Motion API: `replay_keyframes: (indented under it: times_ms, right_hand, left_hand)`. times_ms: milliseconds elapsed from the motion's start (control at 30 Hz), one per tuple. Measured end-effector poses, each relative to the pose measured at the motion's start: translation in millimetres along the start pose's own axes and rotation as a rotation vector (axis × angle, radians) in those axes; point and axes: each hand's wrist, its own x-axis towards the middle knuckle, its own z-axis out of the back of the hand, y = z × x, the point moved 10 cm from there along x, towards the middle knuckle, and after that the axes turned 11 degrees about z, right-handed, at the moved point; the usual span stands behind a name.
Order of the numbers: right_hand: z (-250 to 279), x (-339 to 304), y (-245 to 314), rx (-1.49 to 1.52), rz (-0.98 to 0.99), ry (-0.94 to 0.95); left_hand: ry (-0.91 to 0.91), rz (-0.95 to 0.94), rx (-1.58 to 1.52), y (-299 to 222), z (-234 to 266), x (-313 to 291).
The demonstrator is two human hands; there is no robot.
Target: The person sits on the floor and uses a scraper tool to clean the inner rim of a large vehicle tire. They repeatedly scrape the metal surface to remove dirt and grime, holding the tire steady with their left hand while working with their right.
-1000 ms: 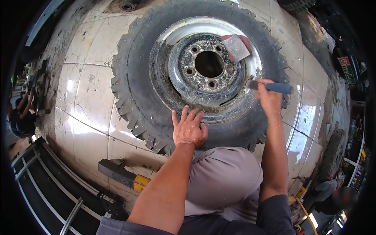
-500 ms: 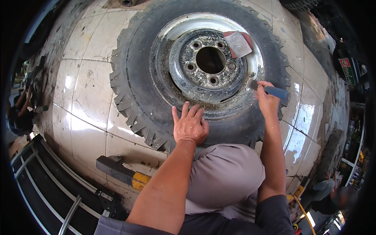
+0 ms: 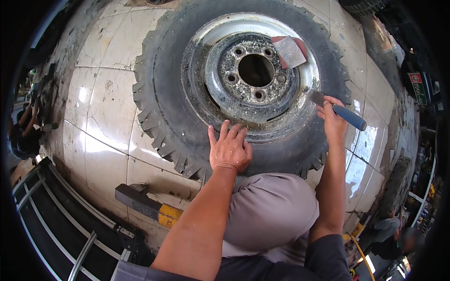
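Observation:
A knobby black tire (image 3: 165, 93) lies flat on its side, with a worn, flaking steel wheel rim (image 3: 196, 89) in it. In my right hand (image 3: 334, 124) is a scraper (image 3: 349, 117) with a blue handle and a flat metal blade. Its blade points toward the right side of the rim, close to the rim's outer edge; whether it touches I cannot tell. My left hand (image 3: 230, 151) rests open on the near sidewall, fingers spread up to the rim edge. Red-backed sandpaper (image 3: 290, 52), its pale side partly showing, lies on the rim's upper right.
Light floor tiles (image 3: 105, 107) surround the tire. A black and yellow metal bar (image 3: 145, 206) lies to the near left, beside a black panel with metal rails (image 3: 61, 229). People sit at the far left (image 3: 30, 129) and lower right (image 3: 393, 234).
My right hand has shifted outward to the right with the scraper, and its handle now slants lower to the right. My left hand keeps its place on the tire. The sandpaper stays on the rim.

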Motion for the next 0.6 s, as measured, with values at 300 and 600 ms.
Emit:
replay_keyframes:
  times_ms: [300, 600]
  right_hand:
    - [-6, -3, 18, 0.001, 0.042, -0.043]
    - [2, 0, 6, -0.065, 0.105, -0.040]
  left_hand:
    - [-0.007, -0.003, -0.013, -2, 2, 2]
    - [0.049, 0.004, 0.021, -4, 0, 0]
